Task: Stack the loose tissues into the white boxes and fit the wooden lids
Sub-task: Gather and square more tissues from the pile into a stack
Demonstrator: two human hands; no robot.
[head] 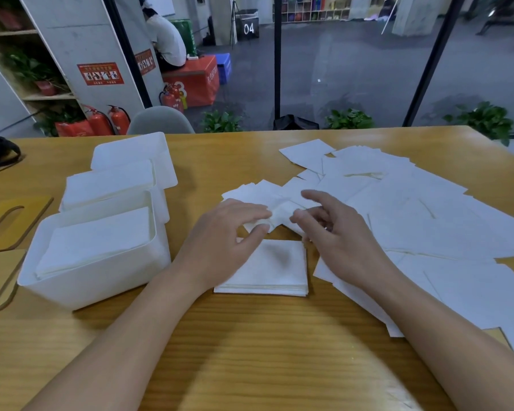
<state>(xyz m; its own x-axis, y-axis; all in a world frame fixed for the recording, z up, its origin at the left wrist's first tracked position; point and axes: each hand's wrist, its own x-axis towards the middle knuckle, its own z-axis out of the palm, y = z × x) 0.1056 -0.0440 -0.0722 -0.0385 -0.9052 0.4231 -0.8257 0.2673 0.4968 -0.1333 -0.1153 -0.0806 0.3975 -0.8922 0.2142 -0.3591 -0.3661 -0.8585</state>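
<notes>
Nearest us, our left hand point(232, 235) and right hand point(336, 232) meet over the table point(250, 351), both pinching one tissue point(279, 213) just above the squared pile point(267, 268). We should flatten it, match its corners, then lower it onto that pile beside the nearest white box point(80, 280).

light: even, soft, indoor | shadows: faint under hands point(229, 232) on tabletop point(250, 351) | glare: mild sheen on wood | blur: fingers point(315, 200) smeared | edges: wide-angle bowing
</notes>
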